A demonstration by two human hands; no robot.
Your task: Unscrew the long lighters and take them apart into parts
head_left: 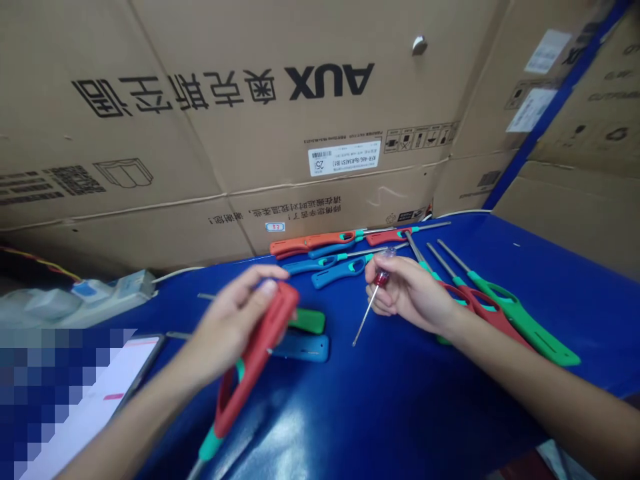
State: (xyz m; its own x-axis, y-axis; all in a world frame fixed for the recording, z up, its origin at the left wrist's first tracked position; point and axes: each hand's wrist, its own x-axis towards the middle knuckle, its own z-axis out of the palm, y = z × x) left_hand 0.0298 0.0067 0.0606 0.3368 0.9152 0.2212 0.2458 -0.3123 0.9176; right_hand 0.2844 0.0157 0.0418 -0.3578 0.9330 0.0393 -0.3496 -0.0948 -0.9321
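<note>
Head view: The left hand (230, 323) is closed around the body of a red lighter (259, 353), above the blue table (380, 413); the metal nozzle points down toward the person. The right hand (413, 287) grips the handle of a screwdriver (381, 277), shaft angled downward, well apart from the red lighter. Beyond the left hand lie a green handle (310, 321) and a blue handle (306, 348). A green lighter (533, 323) lies beside the right forearm. Behind, a carton (270, 33) bears inverted printing: "AUX" and the characters 奥克斯空调. Its white label (345, 159) is also inverted and shows a model line beginning "KFR-46G" and the number 25. A small blue-bordered sticker (275, 227) carries red digits, too small to read with certainty.
</note>
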